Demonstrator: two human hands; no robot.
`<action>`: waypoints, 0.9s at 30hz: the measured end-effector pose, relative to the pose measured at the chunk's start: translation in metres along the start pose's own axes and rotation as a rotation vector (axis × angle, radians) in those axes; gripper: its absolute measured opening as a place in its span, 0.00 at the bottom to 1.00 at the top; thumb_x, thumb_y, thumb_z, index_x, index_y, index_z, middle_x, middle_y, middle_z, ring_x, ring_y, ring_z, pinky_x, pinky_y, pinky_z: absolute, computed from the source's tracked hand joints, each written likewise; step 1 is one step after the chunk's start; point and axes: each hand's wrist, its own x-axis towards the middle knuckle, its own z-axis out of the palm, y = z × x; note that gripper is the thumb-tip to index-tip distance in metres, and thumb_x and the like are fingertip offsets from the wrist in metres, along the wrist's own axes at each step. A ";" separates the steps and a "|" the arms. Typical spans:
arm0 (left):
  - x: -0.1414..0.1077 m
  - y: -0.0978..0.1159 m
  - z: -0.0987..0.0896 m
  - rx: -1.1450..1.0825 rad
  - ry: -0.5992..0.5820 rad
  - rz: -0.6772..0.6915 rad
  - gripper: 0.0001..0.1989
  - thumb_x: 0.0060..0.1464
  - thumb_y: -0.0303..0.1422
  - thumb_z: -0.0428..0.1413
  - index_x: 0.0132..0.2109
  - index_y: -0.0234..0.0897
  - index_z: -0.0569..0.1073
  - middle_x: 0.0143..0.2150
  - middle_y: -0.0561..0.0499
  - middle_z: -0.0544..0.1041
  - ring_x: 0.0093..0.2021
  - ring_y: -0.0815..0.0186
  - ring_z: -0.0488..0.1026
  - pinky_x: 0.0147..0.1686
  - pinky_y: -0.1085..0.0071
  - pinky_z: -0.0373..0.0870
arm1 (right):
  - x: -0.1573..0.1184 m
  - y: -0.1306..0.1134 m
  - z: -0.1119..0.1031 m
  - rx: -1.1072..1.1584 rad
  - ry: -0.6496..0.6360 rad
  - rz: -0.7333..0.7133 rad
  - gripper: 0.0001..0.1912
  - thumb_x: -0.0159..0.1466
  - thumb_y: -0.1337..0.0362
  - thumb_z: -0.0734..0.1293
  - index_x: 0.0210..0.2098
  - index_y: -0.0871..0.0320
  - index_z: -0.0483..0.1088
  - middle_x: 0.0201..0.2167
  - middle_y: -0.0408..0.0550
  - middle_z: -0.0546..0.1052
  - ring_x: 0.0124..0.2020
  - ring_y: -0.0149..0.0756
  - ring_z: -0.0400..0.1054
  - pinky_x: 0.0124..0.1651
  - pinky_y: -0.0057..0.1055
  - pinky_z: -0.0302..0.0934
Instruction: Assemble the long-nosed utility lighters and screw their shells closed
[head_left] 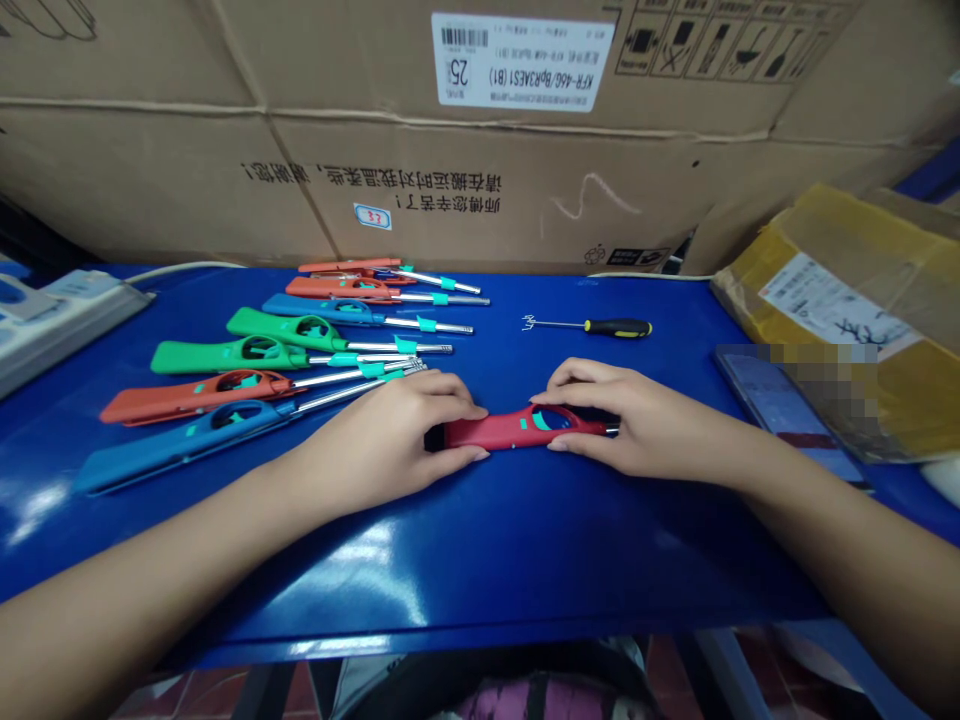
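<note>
A red long-necked lighter (499,431) lies level between my two hands, just above or on the blue table (525,560). My left hand (401,430) pinches its handle end between thumb and fingers. At the other end, my right hand (622,420) grips the part by the trigger opening, and most of the metal neck is hidden behind that palm. Bits of green tape show on the red body. Left of my hands lie several more lighters: a blue lighter (187,446), an orange lighter (191,397) and a green lighter (217,356) among them.
Behind the lighters stands a large cardboard box (420,150). A black and yellow screwdriver (619,327) lies beyond my right hand, with small metal pieces at its tip. To the right are a phone (780,410) and a taped parcel (847,300); a power strip (60,320) sits left.
</note>
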 end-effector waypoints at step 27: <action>-0.001 0.008 -0.003 0.045 -0.008 0.015 0.12 0.60 0.35 0.60 0.50 0.38 0.78 0.46 0.47 0.78 0.44 0.60 0.75 0.45 0.63 0.73 | -0.005 -0.005 -0.002 -0.011 -0.009 0.001 0.16 0.66 0.60 0.68 0.53 0.53 0.73 0.50 0.50 0.75 0.46 0.39 0.71 0.49 0.37 0.66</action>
